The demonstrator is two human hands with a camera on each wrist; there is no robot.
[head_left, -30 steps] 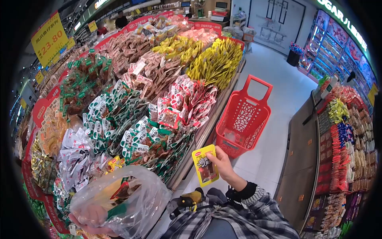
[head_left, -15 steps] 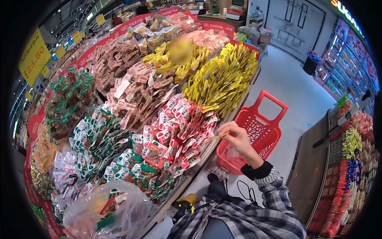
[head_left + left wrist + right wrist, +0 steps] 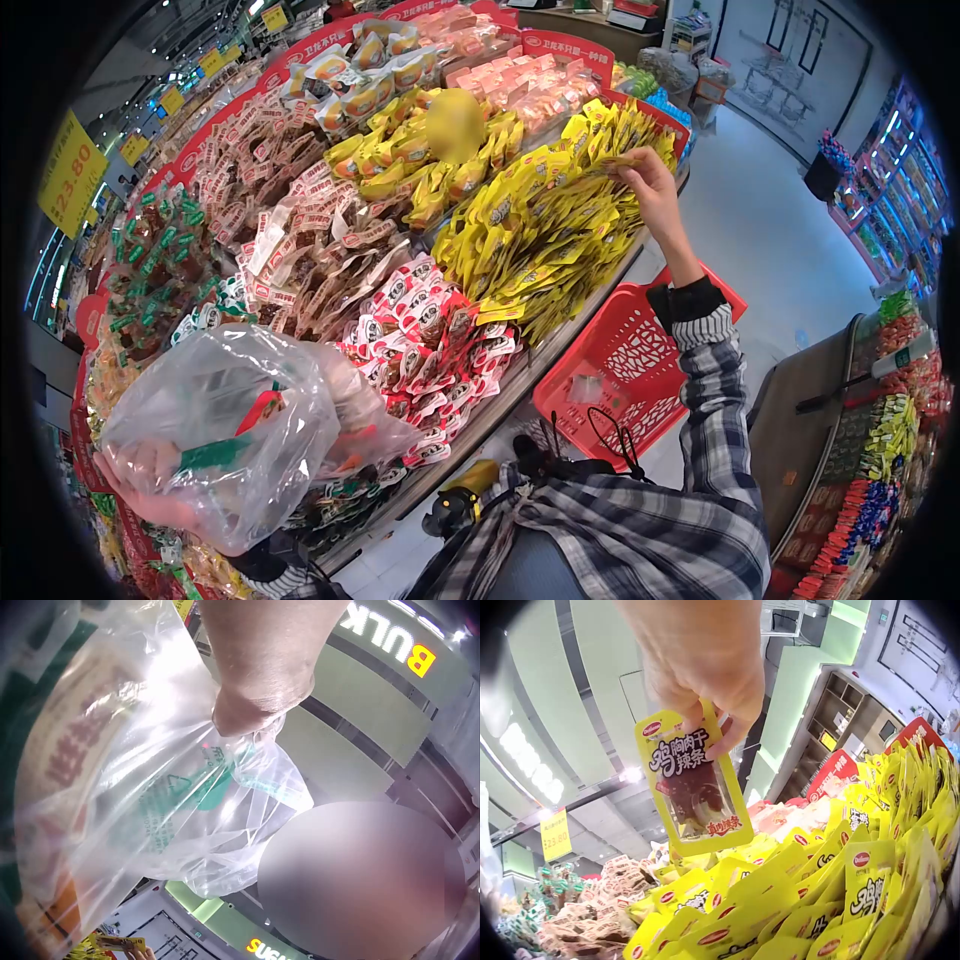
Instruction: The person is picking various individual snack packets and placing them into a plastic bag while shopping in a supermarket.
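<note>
Right hand (image 3: 650,180) is stretched out over the far end of the yellow packet pile (image 3: 540,235), pinching 1 yellow jerky packet (image 3: 694,787) by its top edge between thumb and fingers. The packet hangs below the fingertips, long axis pointing down at the pile, just above it. Left hand (image 3: 259,675) is clenched round the neck of the clear plastic bag (image 3: 220,430), low by the body, well apart from the packet. Red basket (image 3: 620,370) stands under the right forearm.

Grey-and-white plaid shirt sleeve (image 3: 712,400) with striped cuff over black inner cuff (image 3: 683,299).
</note>
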